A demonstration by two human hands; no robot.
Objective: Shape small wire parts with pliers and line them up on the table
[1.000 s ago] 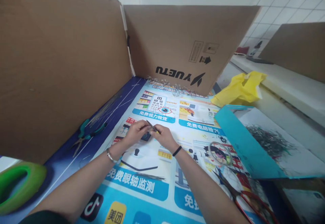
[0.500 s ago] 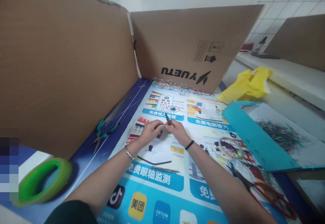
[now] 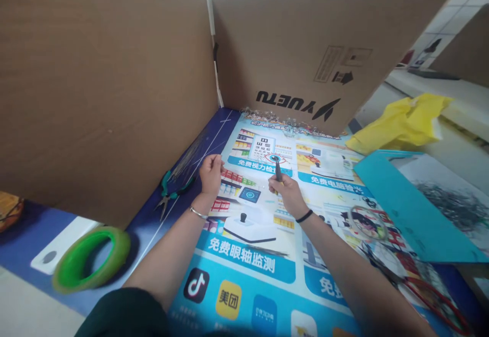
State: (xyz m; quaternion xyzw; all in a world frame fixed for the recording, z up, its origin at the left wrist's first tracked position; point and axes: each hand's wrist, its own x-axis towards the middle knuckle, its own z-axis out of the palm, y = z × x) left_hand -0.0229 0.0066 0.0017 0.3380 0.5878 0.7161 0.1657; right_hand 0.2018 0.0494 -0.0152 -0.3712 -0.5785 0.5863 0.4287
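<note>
My left hand is raised at the blue left border of the printed sheet, fingers pinched together; whatever thin thing they hold is too small to make out. My right hand is closed around a slim dark tool, possibly tweezers, its narrow end pointing up and away from me. The two hands are apart, both above the sheet's middle. Left of my left hand lie teal-handled pliers, jaws apart, beside a bundle of thin wires. Some short dark strands rest on the sheet closer to me.
Cardboard panels stand at the left and back. A green tape roll is near left. On the right are red-handled scissors, a wire coil, a teal folder bearing wire pieces, and a yellow bag.
My hands were together and have separated: the left moved away to the left, the right stays with the dark tool. The view has shifted, so things sit further right.
</note>
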